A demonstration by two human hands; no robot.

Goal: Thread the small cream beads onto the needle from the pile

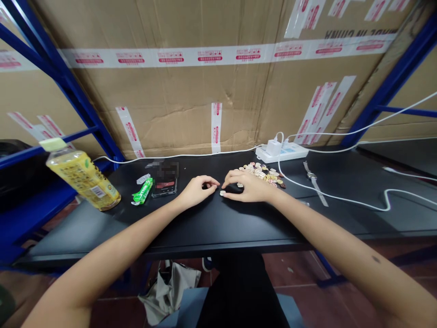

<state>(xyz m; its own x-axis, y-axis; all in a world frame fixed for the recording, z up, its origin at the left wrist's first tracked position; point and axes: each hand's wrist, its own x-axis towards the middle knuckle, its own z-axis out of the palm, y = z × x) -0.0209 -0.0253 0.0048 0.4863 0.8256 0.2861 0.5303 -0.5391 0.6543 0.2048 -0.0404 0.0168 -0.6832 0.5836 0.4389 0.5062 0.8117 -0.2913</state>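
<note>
My right hand [248,186] is curved over the black tabletop, with a small pale button-like piece [222,193] at the tips of its thumb and index finger. Just to the left, my left hand [198,191] has its thumb and index fingertips brought together; anything between them is too small to make out. Behind my right hand lies a loose heap of small flat pieces [262,170] in cream, pink, yellow and brown, partly covered by the hand. One more pale piece [240,185] shows beneath my right fingers.
On the left stand a yellow drink bottle [83,175], a green wrapper [142,191] and a phone [165,186]. A white power strip [282,151] sits at the back, its cable [336,197] running right past a wristwatch [316,184]. Taped cardboard [177,95] rises behind.
</note>
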